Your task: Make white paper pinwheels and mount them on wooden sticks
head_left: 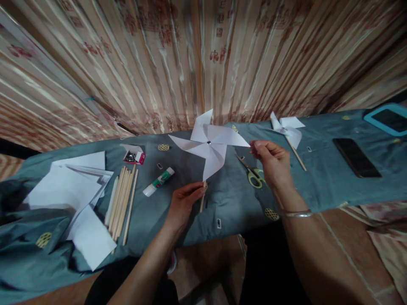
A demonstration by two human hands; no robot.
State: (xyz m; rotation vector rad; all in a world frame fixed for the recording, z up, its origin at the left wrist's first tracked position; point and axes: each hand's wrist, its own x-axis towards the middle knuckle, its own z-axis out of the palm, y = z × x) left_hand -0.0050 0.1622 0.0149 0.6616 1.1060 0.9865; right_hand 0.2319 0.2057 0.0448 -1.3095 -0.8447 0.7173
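Note:
A white paper pinwheel [219,134] with a shiny pin at its centre stands up in front of me on a wooden stick [202,203]. My left hand [186,201] is closed around that stick below the blades. The fingers of my right hand [270,154] pinch together at the tip of the right-hand blade. Below the right hand lie scissors [255,177] with yellow-green handles. A glue stick [159,182] rests on the cloth left of the pinwheel. Another pinwheel [288,129] on its own stick lies beyond my right hand.
White paper sheets [70,188] lie in a pile at the left, beside several wooden sticks [122,201]. A small open box [133,156] holds metal pins. A dark phone [356,157] and a blue-framed device [389,120] lie right. Behind the cloth-covered table [235,212] hangs a curtain [190,63].

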